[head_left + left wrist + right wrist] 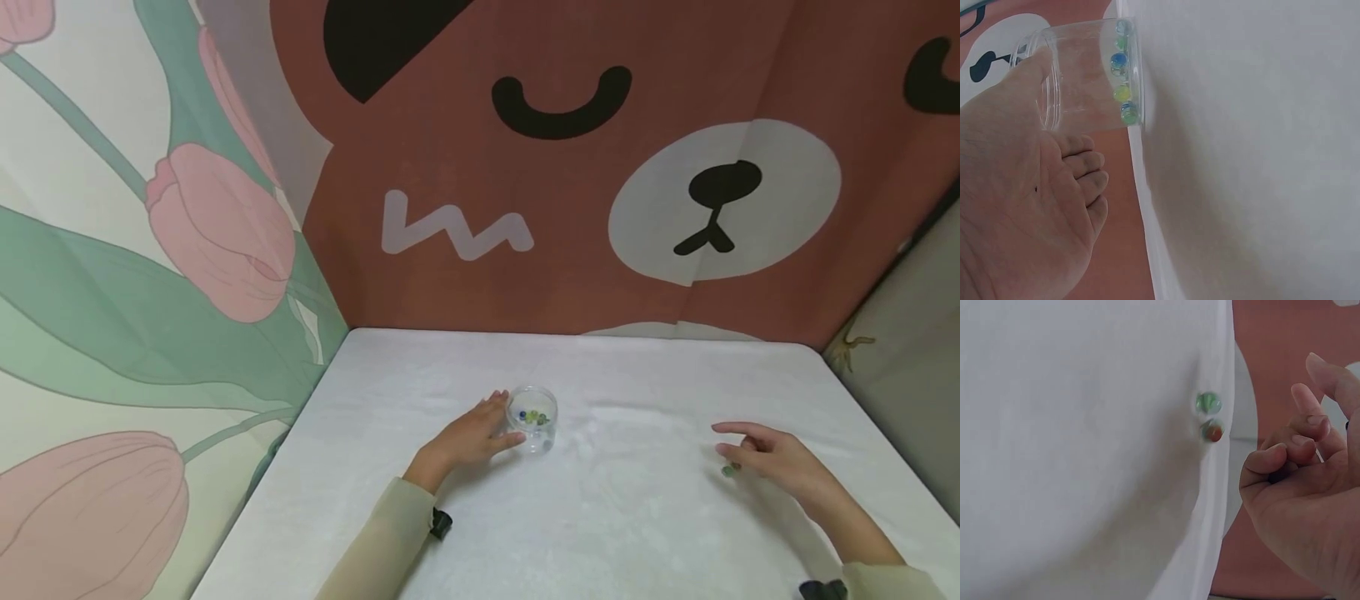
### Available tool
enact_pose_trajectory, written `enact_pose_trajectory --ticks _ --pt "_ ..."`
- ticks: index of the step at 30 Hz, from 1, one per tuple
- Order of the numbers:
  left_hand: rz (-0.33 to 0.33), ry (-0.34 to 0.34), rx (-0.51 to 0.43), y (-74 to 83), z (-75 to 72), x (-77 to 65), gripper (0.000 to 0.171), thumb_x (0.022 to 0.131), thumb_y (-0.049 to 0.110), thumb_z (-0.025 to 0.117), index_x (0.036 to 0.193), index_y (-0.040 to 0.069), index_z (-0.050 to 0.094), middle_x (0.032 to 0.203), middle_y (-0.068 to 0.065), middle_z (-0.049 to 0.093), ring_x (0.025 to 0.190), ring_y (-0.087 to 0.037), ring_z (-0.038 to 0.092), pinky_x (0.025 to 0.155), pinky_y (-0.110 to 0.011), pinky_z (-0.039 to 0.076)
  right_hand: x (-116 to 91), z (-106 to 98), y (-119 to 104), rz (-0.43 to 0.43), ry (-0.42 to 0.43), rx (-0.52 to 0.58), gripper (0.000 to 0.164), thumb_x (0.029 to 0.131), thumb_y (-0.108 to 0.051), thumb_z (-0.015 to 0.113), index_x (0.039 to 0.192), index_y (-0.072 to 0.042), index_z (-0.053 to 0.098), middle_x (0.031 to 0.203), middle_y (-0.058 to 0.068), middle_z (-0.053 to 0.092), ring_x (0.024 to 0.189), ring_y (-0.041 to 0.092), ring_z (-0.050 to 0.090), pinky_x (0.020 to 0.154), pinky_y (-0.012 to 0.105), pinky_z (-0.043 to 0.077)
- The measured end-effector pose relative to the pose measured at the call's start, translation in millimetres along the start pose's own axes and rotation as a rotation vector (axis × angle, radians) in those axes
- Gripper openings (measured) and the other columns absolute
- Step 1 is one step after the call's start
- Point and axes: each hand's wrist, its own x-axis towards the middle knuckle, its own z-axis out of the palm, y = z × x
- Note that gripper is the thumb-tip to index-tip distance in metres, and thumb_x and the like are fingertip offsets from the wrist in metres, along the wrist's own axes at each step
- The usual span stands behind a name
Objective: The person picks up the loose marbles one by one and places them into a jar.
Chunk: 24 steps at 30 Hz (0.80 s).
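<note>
A clear round jar (532,421) stands upright on the white-covered table, with several blue, green and yellow marbles (1121,94) along its bottom. Against its left side lies my left hand (472,433); the thumb crosses the front near the rim and the fingers reach the far left side, holding it. To the right, my right hand (776,458) hovers just above the table with index finger and thumb apart. Its other fingers bend toward the palm in the right wrist view. Below it, a green marble (1209,402) and a green-and-red marble (1212,430) sit side by side on the cloth.
The white table cloth (622,517) extends between the hands. A brown bear-print backdrop (570,183) rises behind the table's far edge, and a tulip-print curtain (112,275) hangs along the left. A grey surface (907,358) borders the right side.
</note>
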Motion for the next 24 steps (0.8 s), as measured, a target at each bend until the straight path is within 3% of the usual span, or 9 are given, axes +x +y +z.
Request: enact_pose_trajectory --ticks 11,24 --pt "-0.006 -0.008 -0.004 1.0 -1.6 -0.8 0.094 0.097 0.072 0.041 0.162 0.008 0.018 0.169 -0.005 0.015 0.157 -0.019 0.011 0.128 -0.037 0.015 0.2 -15.8 25.3 0.082 -0.019 -0.069 0.068 0.095 -0.043 0.070 0.141 0.003 0.054 0.079 -0.001 0.047 0.074 0.011 0.043 0.060 0.027 0.037" --pt "-0.011 -0.006 -0.024 2.1 -2.9 -3.8 0.094 0.097 0.072 0.042 0.163 0.009 0.018 0.169 -0.005 0.016 0.157 -0.018 0.011 0.128 -0.038 0.016 10.6 -15.4 41.1 0.138 -0.045 -0.141 0.069 0.091 -0.051 0.072 0.134 0.003 0.061 0.083 0.000 0.050 0.078 0.012 0.046 0.063 0.025 0.039"
